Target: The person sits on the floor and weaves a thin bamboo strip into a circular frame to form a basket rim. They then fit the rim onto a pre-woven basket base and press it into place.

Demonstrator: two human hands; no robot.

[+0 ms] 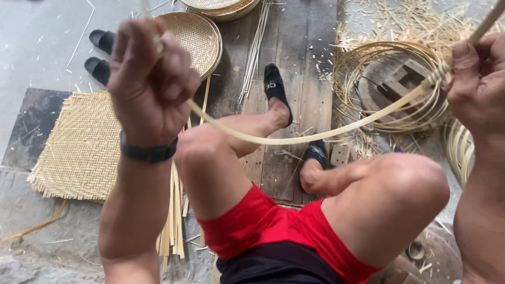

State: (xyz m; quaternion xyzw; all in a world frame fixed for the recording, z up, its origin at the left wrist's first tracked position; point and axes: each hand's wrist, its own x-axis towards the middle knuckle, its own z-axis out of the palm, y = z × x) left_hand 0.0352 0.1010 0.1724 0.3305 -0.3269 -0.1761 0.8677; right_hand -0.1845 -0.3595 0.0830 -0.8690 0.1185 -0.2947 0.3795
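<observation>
Left hand point(150, 79): fist closed around one end of a bamboo strip point(294, 138), wristband below. Right hand point(476, 79): gripping the strip's other end, which runs past the frame's top corner. Strip: sags in a curve between the hands, above the knees. Below: woven mat point(79, 150), round tray point(197, 37), hoop coils point(389, 84), loose slats point(173, 221), seemingly bamboo.

A bamboo-weaving workshop floor: woven mat point(79, 144), round woven trays point(197, 37), coiled bamboo hoops point(392, 87) and scattered shavings point(400, 21).
</observation>
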